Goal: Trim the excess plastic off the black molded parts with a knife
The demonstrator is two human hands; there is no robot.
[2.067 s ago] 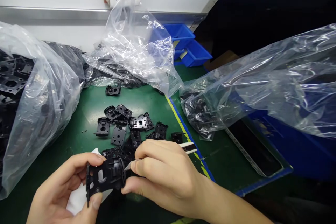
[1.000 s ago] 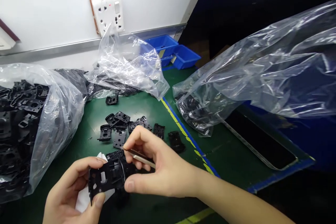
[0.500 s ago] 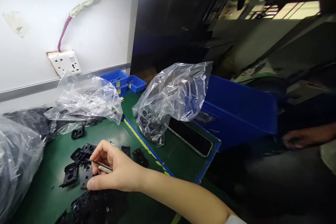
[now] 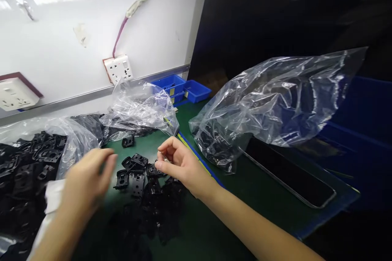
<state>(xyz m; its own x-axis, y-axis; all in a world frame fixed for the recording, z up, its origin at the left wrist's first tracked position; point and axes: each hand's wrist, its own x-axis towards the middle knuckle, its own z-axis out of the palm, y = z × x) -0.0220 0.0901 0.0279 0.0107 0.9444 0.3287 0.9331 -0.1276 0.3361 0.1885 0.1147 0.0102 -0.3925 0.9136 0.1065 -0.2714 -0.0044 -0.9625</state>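
Note:
My right hand (image 4: 180, 163) is closed round a small thin metal tool, seen just at its fingertips, above the right side of a pile of black plastic parts (image 4: 137, 183) on the green table (image 4: 122, 220). To the left of the pile, my left hand (image 4: 88, 175) is blurred by motion, its thumb apart from its other fingers and nothing visible between them. It is near an open clear bag of black parts (image 4: 49, 151). One black part (image 4: 128, 141) lies alone behind the pile.
Clear plastic bags (image 4: 141, 104) lie at the back, and another bag (image 4: 269, 102) stands at the right beside a phone (image 4: 290, 171). Small blue trays (image 4: 197, 91) sit near the wall. Sockets (image 4: 119, 68) are on the white wall. A large blue bin (image 4: 364, 118) is at the far right.
The view has turned left, bringing the bag of black parts into sight. My left hand has come into view. My right hand still holds the tool, now at the right side of the pile.

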